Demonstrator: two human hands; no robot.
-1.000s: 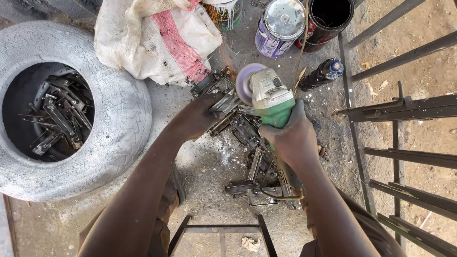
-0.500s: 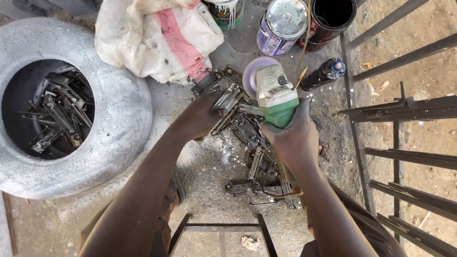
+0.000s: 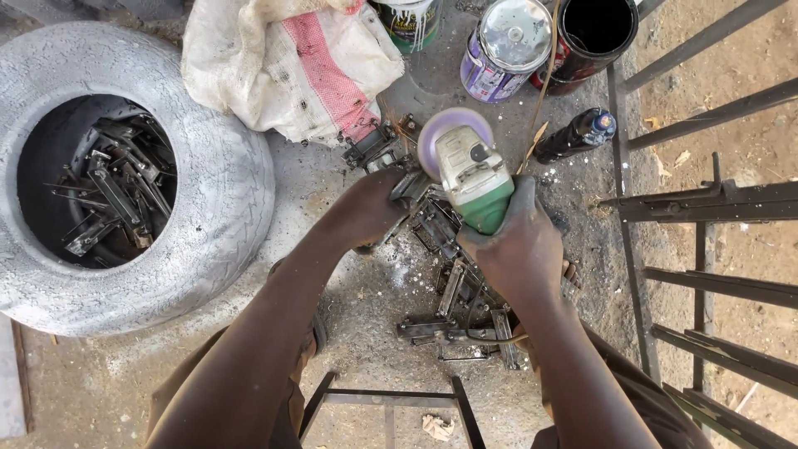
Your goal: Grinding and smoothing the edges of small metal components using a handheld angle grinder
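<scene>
My right hand (image 3: 515,249) grips the green body of an angle grinder (image 3: 470,170), whose round purple disc (image 3: 438,133) points away from me. My left hand (image 3: 370,208) is closed on a small metal bracket (image 3: 407,189) held against the ground just left of the disc. A pile of similar dark metal brackets (image 3: 457,308) lies on the concrete under and behind the grinder.
A grey painted tyre (image 3: 212,208) at left holds several metal pieces (image 3: 116,195). A white sack (image 3: 291,66), paint cans (image 3: 507,46), a black tin (image 3: 594,33) and a dark bottle (image 3: 573,137) sit beyond. A metal gate frame (image 3: 715,241) lies at right, a small frame (image 3: 391,399) near me.
Both hands and the grinder have shifted slightly; the disc now sits closer to the bracket in my left hand. The view has tilted a little.
</scene>
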